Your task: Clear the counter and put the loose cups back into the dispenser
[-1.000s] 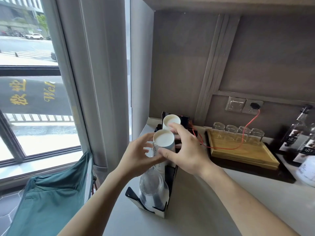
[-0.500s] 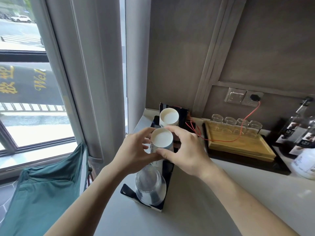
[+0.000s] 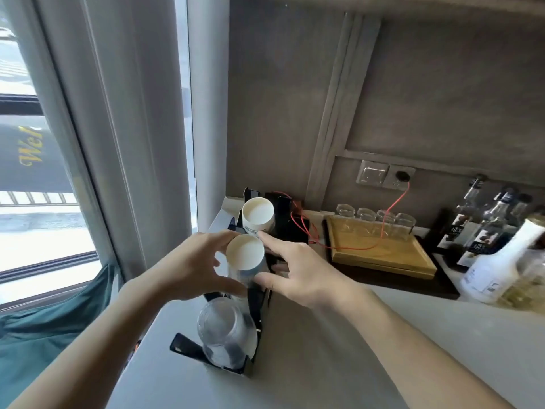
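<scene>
A black cup dispenser (image 3: pixel 188 346) runs along the counter's left edge. Its far slot holds a stack of white paper cups (image 3: pixel 258 215). The near slot holds a stack of clear plastic cups (image 3: pixel 225 332). A white paper cup stack (image 3: pixel 246 255) stands in the middle slot. My left hand (image 3: pixel 188 267) curls around its left side, thumb and fingers touching it. My right hand (image 3: pixel 298 268) is on its right side with fingers spread; the thumb rests near the cup's lower wall and the forefinger points past its rim.
A wooden tray (image 3: pixel 380 255) with several upturned glasses (image 3: pixel 374 216) sits at the back. A red cable (image 3: pixel 392 208) runs from the wall socket to the black box behind the dispenser. Bottles (image 3: pixel 498 261) crowd the right. A teal chair (image 3: pixel 44 320) stands below the counter's left edge.
The paper cup stack has sunk lower in the middle slot. My right hand has loosened and its fingers have spread away from the cup. The camera has moved closer and tilted down.
</scene>
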